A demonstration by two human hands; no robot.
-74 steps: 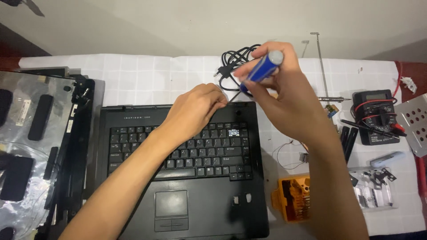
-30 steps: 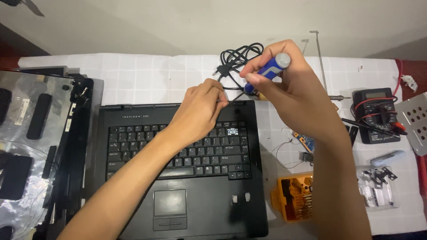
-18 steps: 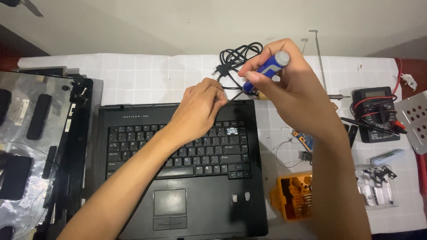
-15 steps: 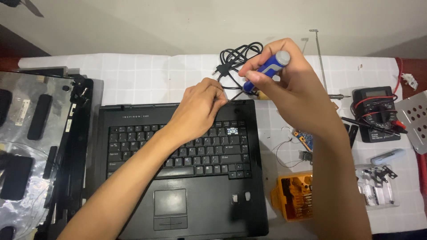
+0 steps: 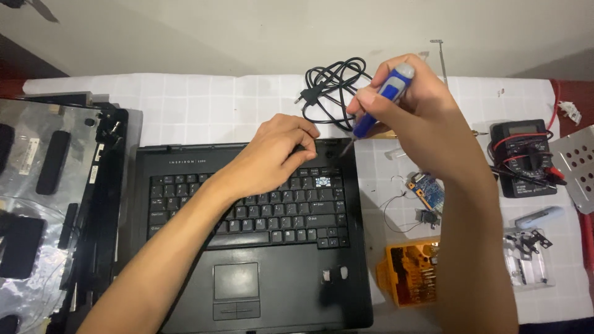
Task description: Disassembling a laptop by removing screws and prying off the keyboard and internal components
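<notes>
Blue-and-grey plastic-handled screwdriver [image 5: 382,100], gripped in right hand [image 5: 421,117], fingers curled fully round handle, thumb and forefinger pinching near upper end. Held tilted, grey cap up and away, thin metal shaft angled down-left to top right corner of black plastic laptop base [image 5: 247,235], tip at or just above strip over keyboard; actual contact too small to tell. Left hand [image 5: 272,158] loosely curled, palm down, holding nothing clearly visible, fingertips pressed on same top strip just left of screwdriver tip, wrist lying across keys.

Judging progress: well into teardown. Already done, apparently: screen part off, with dark display panel and bezel [image 5: 55,198] lying apart at left. Left to do, seemingly: keyboard in place, palm rest and touchpad in place, strip above keys not yet lifted.

Outward from hands: coiled black power cable with plug [image 5: 328,89] just behind, on white tiled tabletop [image 5: 198,105]. Right of laptop: small blue circuit board with thin wires [image 5: 426,190], orange plastic bit case [image 5: 408,272], clear tray of small metal parts [image 5: 526,260], black multimeter with red and black leads [image 5: 523,158], perforated metal plate [image 5: 578,164] at edge.
</notes>
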